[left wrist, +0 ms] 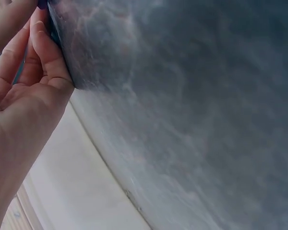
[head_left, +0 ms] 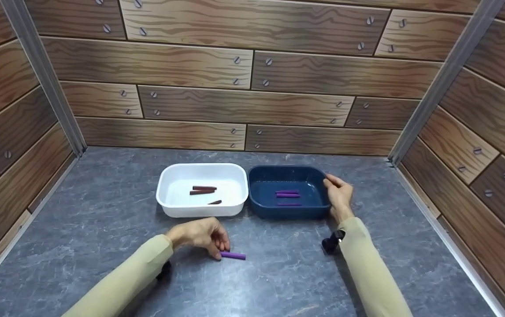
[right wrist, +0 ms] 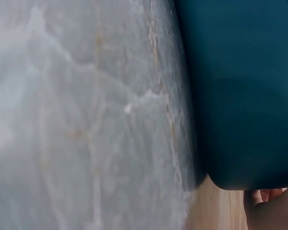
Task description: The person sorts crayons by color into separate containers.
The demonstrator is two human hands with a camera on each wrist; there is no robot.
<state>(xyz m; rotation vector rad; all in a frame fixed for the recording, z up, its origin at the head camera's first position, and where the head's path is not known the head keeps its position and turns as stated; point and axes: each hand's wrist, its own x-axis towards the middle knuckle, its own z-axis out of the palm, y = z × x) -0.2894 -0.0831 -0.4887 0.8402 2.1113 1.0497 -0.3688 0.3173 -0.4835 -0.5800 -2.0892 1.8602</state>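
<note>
A purple stick (head_left: 233, 255) lies on the grey table in front of me. My left hand (head_left: 218, 252) reaches down to its left end and pinches it with curled fingertips; in the left wrist view the fingers (left wrist: 38, 43) lie close together against the table. My right hand (head_left: 331, 186) grips the right rim of the blue tray (head_left: 259, 212), whose outer wall (right wrist: 240, 96) fills the right wrist view. Purple sticks (head_left: 287, 193) lie in that tray. To its left, touching it, stands a white tray (head_left: 163, 193) holding brown sticks (head_left: 204, 189).
The grey marbled tabletop (head_left: 102, 211) is boxed in by wood-patterned walls at the back (head_left: 252, 101), left and right. Both trays stand mid-table toward the back. Bare table lies around and in front of them.
</note>
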